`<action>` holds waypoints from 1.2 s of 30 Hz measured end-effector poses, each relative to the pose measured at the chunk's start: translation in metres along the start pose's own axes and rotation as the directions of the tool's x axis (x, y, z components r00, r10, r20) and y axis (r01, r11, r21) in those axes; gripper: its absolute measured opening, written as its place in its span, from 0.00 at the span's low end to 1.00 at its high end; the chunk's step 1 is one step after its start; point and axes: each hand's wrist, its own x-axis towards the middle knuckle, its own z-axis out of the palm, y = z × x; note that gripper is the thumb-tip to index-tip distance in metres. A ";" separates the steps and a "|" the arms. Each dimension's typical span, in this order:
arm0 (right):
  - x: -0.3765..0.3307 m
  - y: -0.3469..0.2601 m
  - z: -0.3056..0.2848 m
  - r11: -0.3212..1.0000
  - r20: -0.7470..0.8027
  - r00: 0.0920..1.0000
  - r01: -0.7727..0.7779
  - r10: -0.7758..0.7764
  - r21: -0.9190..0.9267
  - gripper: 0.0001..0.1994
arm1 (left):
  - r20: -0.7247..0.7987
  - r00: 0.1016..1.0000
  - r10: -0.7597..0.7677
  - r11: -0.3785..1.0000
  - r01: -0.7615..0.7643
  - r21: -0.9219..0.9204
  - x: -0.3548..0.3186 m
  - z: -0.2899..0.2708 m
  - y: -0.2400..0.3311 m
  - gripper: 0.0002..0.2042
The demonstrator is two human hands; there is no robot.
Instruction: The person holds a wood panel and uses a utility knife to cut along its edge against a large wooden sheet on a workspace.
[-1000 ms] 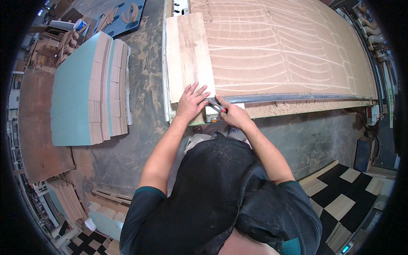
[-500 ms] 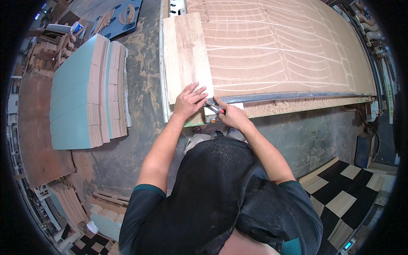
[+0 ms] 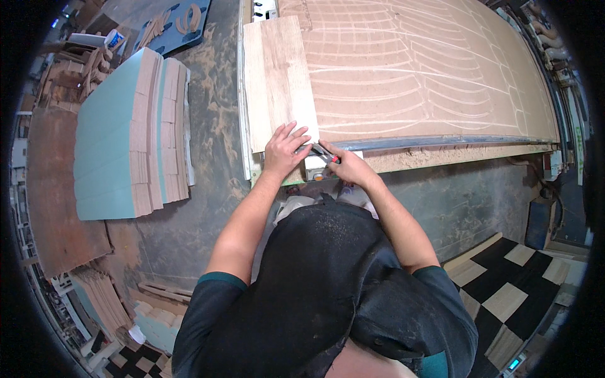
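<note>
A pale wood-grain board (image 3: 272, 75) lies lengthwise at the left end of a large worktable. My left hand (image 3: 283, 153) rests on its near end with the fingers stretched out and apart. My right hand (image 3: 351, 168) grips a slim dark tool with a red part, which looks like a utility knife (image 3: 325, 153). The tool lies across the board's near right corner, its tip pointing toward my left thumb. Whether the thumb touches it, I cannot tell. A small pale block-like part with an orange spot (image 3: 317, 174) sits just below the tool.
A brown sheet (image 3: 391, 75) with curved routed grooves covers the table, with sawdust (image 3: 435, 155) along its near edge. To the left stand stacked light-green-faced panels (image 3: 107, 145). Black and wood-coloured pieces (image 3: 507, 301) lie at lower right. A blue platform (image 3: 179, 28) holds curved offcuts.
Both hands and the tool have shifted slightly to the right. The right hand stays closed on the tool, and the left remains on the board.
</note>
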 end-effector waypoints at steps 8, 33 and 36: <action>-0.015 0.000 -0.038 0.970 -0.111 0.994 0.026 0.001 0.240 0.28 | -0.024 0.999 0.040 0.999 -0.040 0.007 -0.001 0.007 -0.004 0.09; -0.022 -0.008 -0.100 0.985 -0.428 0.903 -0.031 -0.045 -0.169 0.18 | -0.072 0.995 0.073 0.995 -0.068 0.069 0.004 0.010 -0.002 0.10; -0.025 0.014 -0.078 0.992 -0.469 0.881 0.004 -0.062 -0.123 0.19 | -0.077 0.993 0.088 0.994 -0.083 0.066 0.006 0.009 0.000 0.11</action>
